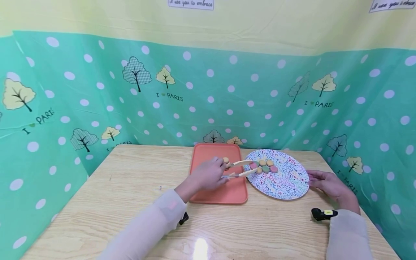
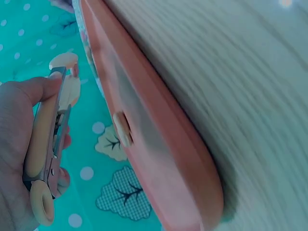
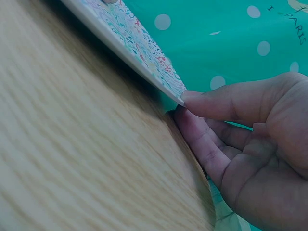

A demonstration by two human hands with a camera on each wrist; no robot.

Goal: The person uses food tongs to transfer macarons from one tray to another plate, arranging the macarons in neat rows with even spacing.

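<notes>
Tongs (spread), lengthwise toward plate

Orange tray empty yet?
Not empty: at least one small beige piece lies in the tray, head and left wrist views show.

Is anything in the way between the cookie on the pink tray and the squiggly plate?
Yes: the raised tray rim stands between the cookie and plate, so lifting over it would probably help. Tongs in the left hand also reach across nearby.
</notes>
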